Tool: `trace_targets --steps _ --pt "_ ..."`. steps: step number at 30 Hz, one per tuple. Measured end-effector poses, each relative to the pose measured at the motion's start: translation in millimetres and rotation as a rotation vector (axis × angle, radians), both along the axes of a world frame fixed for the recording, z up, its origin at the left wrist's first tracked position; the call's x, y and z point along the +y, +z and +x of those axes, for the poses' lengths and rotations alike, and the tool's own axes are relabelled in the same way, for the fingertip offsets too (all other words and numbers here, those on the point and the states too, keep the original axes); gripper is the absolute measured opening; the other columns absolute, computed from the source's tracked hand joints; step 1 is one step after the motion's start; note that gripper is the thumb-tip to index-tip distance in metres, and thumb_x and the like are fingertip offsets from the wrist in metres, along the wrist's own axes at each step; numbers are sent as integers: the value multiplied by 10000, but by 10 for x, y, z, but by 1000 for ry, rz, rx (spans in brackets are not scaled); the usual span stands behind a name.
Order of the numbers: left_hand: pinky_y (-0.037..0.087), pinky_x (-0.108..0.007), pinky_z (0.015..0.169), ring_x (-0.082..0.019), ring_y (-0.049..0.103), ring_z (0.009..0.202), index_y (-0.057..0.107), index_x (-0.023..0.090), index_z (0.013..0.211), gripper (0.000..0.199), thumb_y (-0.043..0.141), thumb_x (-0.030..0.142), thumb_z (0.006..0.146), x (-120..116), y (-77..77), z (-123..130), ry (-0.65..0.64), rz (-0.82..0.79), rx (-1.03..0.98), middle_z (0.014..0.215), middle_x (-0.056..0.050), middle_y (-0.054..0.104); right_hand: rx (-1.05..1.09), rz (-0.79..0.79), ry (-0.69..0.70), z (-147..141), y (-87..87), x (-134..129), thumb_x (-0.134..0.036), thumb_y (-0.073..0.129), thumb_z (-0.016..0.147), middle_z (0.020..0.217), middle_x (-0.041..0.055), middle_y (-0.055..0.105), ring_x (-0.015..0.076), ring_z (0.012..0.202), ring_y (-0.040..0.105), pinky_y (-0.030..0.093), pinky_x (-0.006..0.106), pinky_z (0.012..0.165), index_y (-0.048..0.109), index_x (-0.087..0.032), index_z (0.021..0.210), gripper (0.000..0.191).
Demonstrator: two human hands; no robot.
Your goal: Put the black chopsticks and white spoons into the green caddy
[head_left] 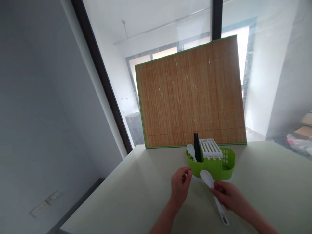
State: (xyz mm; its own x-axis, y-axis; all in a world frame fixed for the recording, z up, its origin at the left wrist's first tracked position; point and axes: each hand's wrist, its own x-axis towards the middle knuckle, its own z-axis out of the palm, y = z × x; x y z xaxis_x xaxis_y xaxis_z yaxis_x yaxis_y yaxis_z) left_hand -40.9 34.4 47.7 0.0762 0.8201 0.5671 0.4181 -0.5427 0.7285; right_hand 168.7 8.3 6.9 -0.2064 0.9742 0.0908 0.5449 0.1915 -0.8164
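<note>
Head view, clock read from the middle of the green caddy point(215, 167), as pictured. Caddy sits on the bench point(126, 198), mat point(192, 97) propped behind it toward 12.

Your right hand point(225, 195), near 5 o'clock and on your side of the caddy, pinches the held spoon point(207, 178) by its handle, just below the bowl. Bowl points to 11, toward the caddy's front; handle end to 5. Can't tell if bowl and caddy touch.

Your left hand point(179, 185), at 8: half curled, thumb and forefinger parted, nothing seen between them. Fingertips just beside the caddy's 9 o'clock end; contact can't be told.

Done, as it stands: standing spoon point(191, 151) in the caddy at 10, bowl up; black piece point(197, 149) upright at 11, next to it; white rack point(211, 149) on the caddy toward 12.

Not done: held spoon is outside the caddy, gripped in front of it. My judgement: you're partway, with more placed than in hand. Caddy's front hides its low contents, so your count may run short.
</note>
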Motion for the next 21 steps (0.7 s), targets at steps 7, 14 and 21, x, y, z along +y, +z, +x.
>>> trace_targets --steps 7,14,21 --pt "442 -177 517 -85 525 614 596 216 1114 254 492 283 892 -188 221 -10 -47 107 16 895 -27 648 158 182 4 -235 211 73 -470 482 847 489 -79 462 90 432 437 326 216 447 454 -218 672 307" --pt "523 -264 782 -141 617 852 618 250 1102 248 517 239 875 -215 285 24 -79 349 265 1012 -59 654 199 197 40 -340 -11 144 -497 501 830 483 -71 471 100 443 434 337 227 460 454 -213 654 337" --pt "527 -262 768 -152 632 859 602 219 1122 259 496 192 888 -242 219 43 -75 489 436 969 -62 682 218 182 63 -334 -103 137 -482 519 827 498 -55 502 103 462 447 358 231 471 457 -208 651 331"
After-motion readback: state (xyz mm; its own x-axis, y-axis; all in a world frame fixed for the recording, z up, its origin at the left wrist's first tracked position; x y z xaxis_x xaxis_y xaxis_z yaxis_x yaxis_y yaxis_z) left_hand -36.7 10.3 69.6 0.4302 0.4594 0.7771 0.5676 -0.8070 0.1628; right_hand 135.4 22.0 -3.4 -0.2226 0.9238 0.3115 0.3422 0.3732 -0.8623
